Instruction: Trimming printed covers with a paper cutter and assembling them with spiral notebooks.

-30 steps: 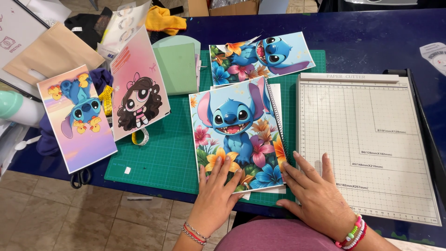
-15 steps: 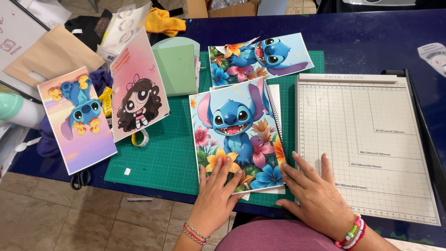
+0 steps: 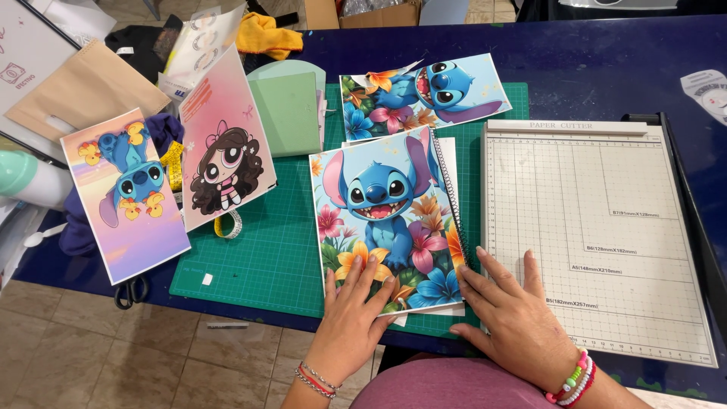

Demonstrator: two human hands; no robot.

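Both hands lie flat and open, unchanged since a second ago: left hand presses the spiral notebook on the green cutting mat; right hand steadies its edge beside the paper cutter.

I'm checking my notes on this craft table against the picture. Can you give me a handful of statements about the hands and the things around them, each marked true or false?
1. The left hand lies flat on the spiral notebook cover with the blue cartoon creature. True.
2. The right hand holds scissors. False: it rests open at the notebook's lower right corner, partly on the paper cutter.
3. The notebook lies on a green cutting mat. True.
4. The paper cutter sits to the left of the notebook. False: it is to the right.
5. A print of a dark-haired cartoon girl lies left of the notebook. True.
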